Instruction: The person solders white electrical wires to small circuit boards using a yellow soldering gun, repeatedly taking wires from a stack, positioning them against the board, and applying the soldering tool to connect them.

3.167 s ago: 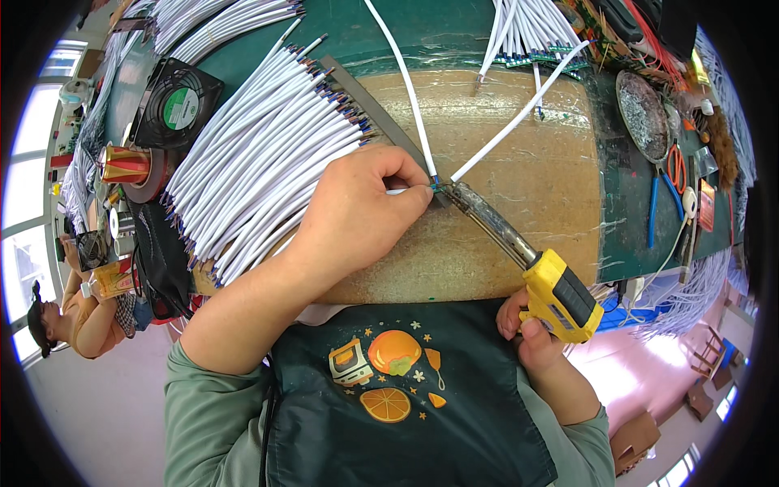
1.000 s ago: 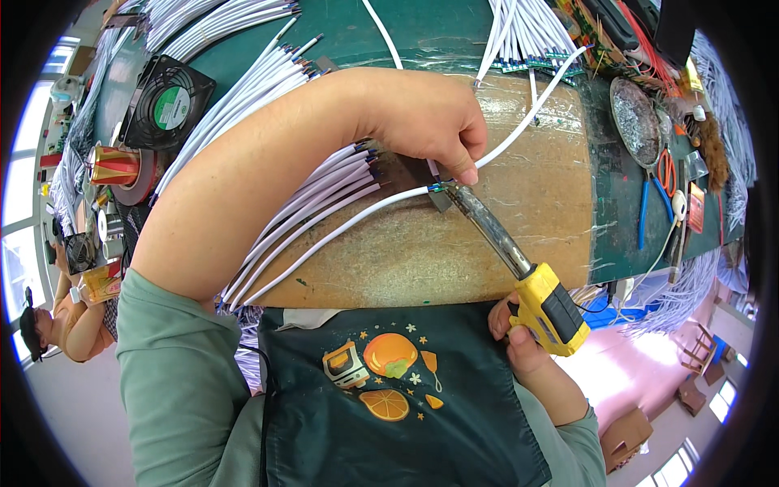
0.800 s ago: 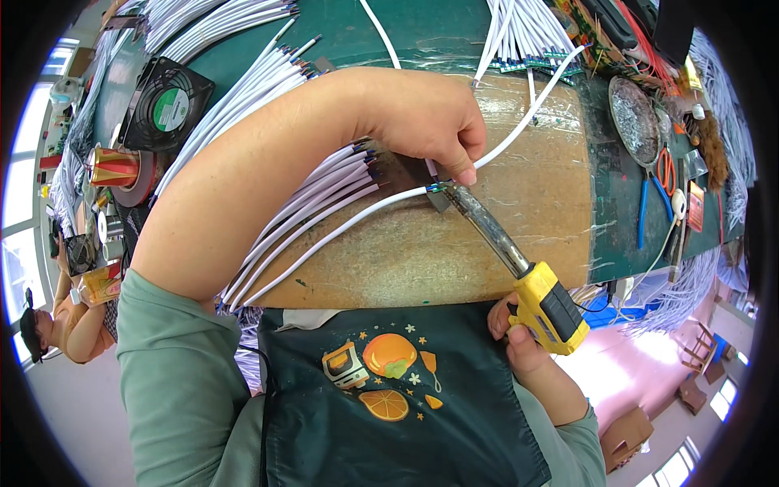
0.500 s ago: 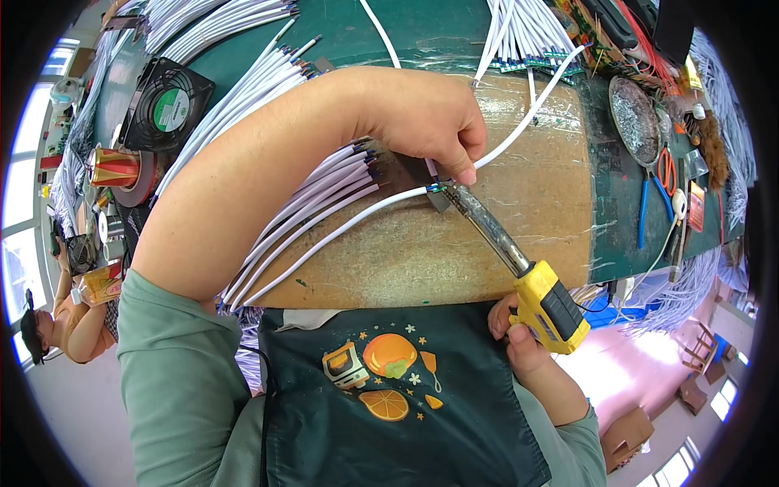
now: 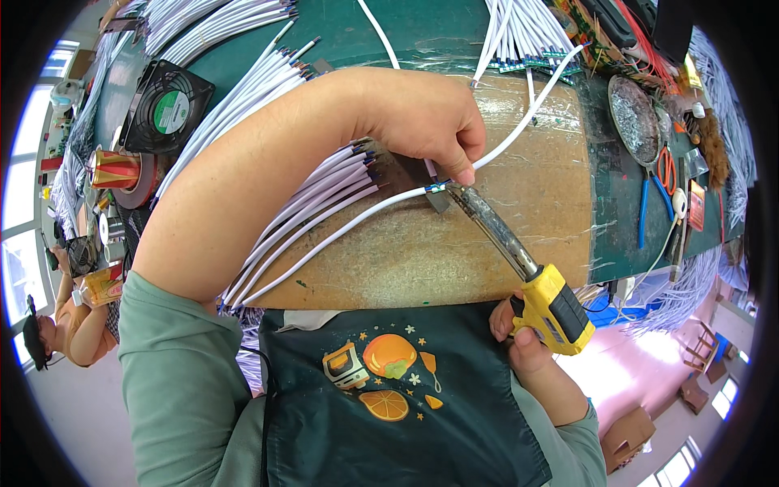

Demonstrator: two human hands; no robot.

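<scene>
Landmark: the brown board [image 5: 454,243] lying on the green tabletop [image 5: 422,32].

Left of the board: a black fan [image 5: 168,105] and a tape roll [image 5: 122,170] are sitting on the tabletop, clear of the work. A bundle of finished white wires [image 5: 268,89] is fanning across the board's upper-left corner.

On the board, centre: the left hand [image 5: 422,118] is reaching over, fingers curled and closed, pinching one white wire [image 5: 341,227] at its stripped end. Fingertips are sitting just beside the joint, practically touching the hot tip.

Board's lower-right edge: the right hand [image 5: 527,353] is wrapped tight around the yellow grip of the soldering gun [image 5: 519,260], barrel angling up to the wire end.

Right of the board: a metal dish [image 5: 637,118] and blue-handled pliers [image 5: 645,203] are idle.

Risks, as I judge them:
- Burnt fingertip: pinch point is too near the tip.
- Wire slipping out of the pinch, giving a cold or bridged joint.
- Barrel is lying low over the board, so it could be scorching it, or melting insulation on the neighbouring wires.
- Left forearm is pressing over the wire bundle and may drag the wires out of order.
</scene>
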